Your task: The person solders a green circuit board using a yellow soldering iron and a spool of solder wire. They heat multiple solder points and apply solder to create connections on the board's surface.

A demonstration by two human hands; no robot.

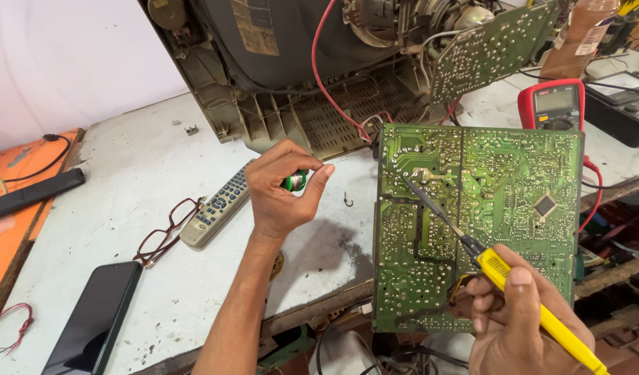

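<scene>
This is an electronics repair workshop. At twelve o'clock an opened tube television [298, 69] stands with its back shell off and its wiring bare. A large green circuit board [479, 222] stands solder side up at three o'clock, with a red multimeter [554, 104] behind it at two o'clock. The worn white surface [139, 173] is scuffed and stained, and loose cables and parts crowd the shelves [611, 278] below at four o'clock.

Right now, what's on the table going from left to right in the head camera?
Phone → glasses → remote → left hand holding a small green thing → green circuit board → right hand with yellow soldering iron.
</scene>
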